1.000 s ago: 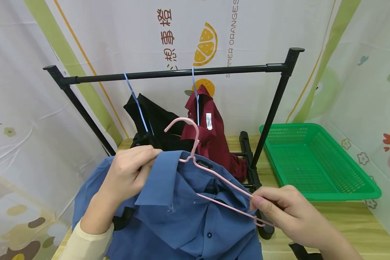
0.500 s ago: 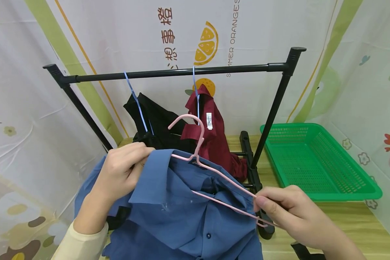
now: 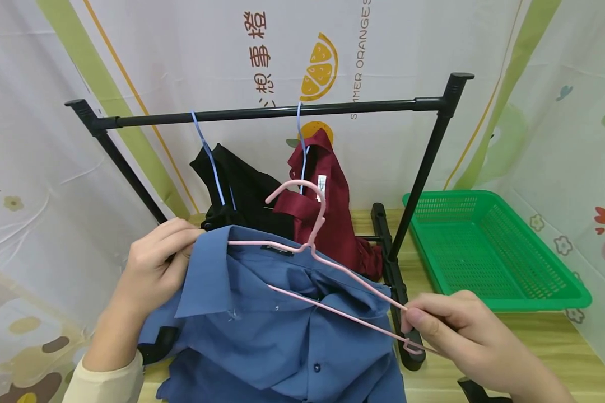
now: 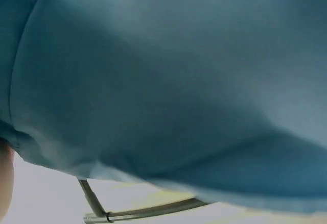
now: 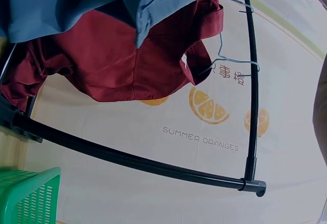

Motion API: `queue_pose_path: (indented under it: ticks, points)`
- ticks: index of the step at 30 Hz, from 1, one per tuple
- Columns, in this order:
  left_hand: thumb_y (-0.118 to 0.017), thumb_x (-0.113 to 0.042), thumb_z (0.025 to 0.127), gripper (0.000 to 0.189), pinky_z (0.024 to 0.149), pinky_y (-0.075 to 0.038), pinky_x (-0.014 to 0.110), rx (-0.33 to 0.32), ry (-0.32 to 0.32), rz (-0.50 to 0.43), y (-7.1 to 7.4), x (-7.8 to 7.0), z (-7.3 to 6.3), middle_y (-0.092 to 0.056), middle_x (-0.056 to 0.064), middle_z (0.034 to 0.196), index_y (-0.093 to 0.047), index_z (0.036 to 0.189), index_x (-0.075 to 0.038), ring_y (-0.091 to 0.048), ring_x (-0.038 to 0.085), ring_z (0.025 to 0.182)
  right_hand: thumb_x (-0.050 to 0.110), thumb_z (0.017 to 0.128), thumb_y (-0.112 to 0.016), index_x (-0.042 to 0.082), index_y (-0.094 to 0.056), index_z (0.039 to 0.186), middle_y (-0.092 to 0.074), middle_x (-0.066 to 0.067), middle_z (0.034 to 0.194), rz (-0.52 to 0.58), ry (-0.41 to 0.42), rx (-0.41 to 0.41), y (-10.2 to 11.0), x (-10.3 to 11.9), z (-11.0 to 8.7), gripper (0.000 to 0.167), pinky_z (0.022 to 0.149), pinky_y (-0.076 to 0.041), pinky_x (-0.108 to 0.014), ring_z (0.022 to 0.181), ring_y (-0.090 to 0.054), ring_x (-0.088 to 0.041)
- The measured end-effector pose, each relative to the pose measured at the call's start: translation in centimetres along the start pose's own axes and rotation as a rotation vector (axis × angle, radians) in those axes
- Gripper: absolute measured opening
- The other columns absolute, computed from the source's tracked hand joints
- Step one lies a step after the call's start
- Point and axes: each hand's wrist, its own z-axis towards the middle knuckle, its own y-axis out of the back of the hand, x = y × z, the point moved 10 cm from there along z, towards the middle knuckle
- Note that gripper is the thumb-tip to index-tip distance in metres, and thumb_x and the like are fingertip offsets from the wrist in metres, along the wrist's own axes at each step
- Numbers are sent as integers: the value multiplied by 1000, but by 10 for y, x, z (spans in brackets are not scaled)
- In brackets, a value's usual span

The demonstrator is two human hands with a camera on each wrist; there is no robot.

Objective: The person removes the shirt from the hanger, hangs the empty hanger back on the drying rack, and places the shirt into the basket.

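A blue button-up shirt (image 3: 277, 347) hangs in front of the person, its collar held up by the left hand (image 3: 153, 268), whose fingers grip the collar's left side. Inside the neck opening lies a pink clothes hanger (image 3: 353, 274), its left arm under the collar and its hook standing above the shirt. The right hand (image 3: 459, 330) pinches the hanger's right arm, which sticks out past the shirt's right side. Blue cloth (image 4: 163, 91) fills most of the left wrist view. In the right wrist view the shirt (image 5: 168, 4) overlaps a dark red shirt (image 5: 112, 60).
Behind the shirt stands a black clothes rack (image 3: 358, 107). From its bar hang a black garment (image 3: 247, 179) and a dark red shirt (image 3: 333, 224), both on blue hangers. A green plastic basket (image 3: 484, 240) sits at right on the wooden tabletop (image 3: 549, 347).
The left hand has moved left, drawing the collar with it. The hanger has shifted slightly right and more of its left arm shows within the collar. The right hand has moved slightly right.
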Motion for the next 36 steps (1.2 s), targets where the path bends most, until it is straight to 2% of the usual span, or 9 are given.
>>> queue_pose_path:
  ticks: [8, 11, 15, 17, 20, 24, 28, 33, 36]
  points:
    - [-52, -17, 112, 41, 78, -41, 9, -50, 42, 24, 21, 7, -13, -67, 16, 81, -74, 88, 9, -54, 4, 79, -31, 92, -43, 10, -68, 108, -37, 3, 55, -25, -5, -10, 4, 0, -5, 51, 44, -29, -8, 45, -31, -1]
    - [-53, -12, 110, 39, 81, -44, 6, -91, 79, 47, 32, 14, -22, -69, 15, 83, -72, 84, 11, -57, -2, 82, -31, 92, -43, 10, -69, 109, -37, 3, 55, -19, -1, -1, 6, 0, -7, 51, 44, -29, -8, 44, -31, -1]
    - [-53, 3, 105, 31, 85, -46, 6, -138, 148, 58, 47, 27, -41, -70, 10, 84, -68, 80, 13, -60, -6, 87, -31, 91, -46, 9, -69, 109, -38, 3, 56, -49, 29, 7, 7, 1, -10, 50, 46, -29, -7, 46, -31, -1]
    - [-53, 11, 101, 25, 82, -46, 6, -151, 193, 59, 54, 36, -54, -70, 5, 84, -68, 81, 13, -59, -6, 85, -31, 90, -47, 10, -68, 110, -38, 4, 58, -62, 31, 11, 8, 1, -12, 50, 47, -30, -7, 47, -32, 0]
    - [-51, 17, 97, 23, 74, -42, 5, -149, 281, 103, 62, 48, -73, -70, -10, 89, -69, 83, 12, -54, -8, 78, -31, 90, -47, 10, -68, 111, -38, 3, 59, -63, 17, 22, 8, -2, -15, 51, 49, -31, -7, 48, -32, 0]
    - [-53, 19, 95, 20, 68, -36, 4, -134, 415, 161, 67, 60, -95, -63, -33, 95, -71, 89, 12, -48, -11, 70, -31, 90, -46, 10, -69, 112, -35, 3, 59, -58, -3, 25, 9, -5, -19, 53, 49, -30, -7, 49, -31, 0]
    - [-58, 18, 95, 16, 63, -37, 6, -116, 528, 180, 68, 68, -112, -61, -41, 90, -72, 96, 11, -47, -12, 64, -31, 90, -47, 11, -70, 111, -35, 3, 59, -84, -15, -2, 13, -5, -23, 53, 49, -30, -7, 50, -32, 2]
    - [-59, 18, 95, 16, 63, -39, 6, -110, 593, 176, 67, 73, -128, -63, -40, 88, -73, 98, 9, -50, -13, 64, -31, 90, -47, 10, -70, 111, -37, 3, 60, -70, -6, -7, 14, -5, -25, 51, 49, -30, -8, 52, -33, 0]
    - [-58, 18, 95, 15, 62, -40, 7, -124, 583, 146, 68, 72, -135, -63, -38, 88, -71, 97, 11, -51, -11, 65, -31, 90, -47, 10, -70, 111, -38, 3, 60, -64, -16, -3, 14, -5, -25, 52, 50, -31, -8, 52, -34, 0]
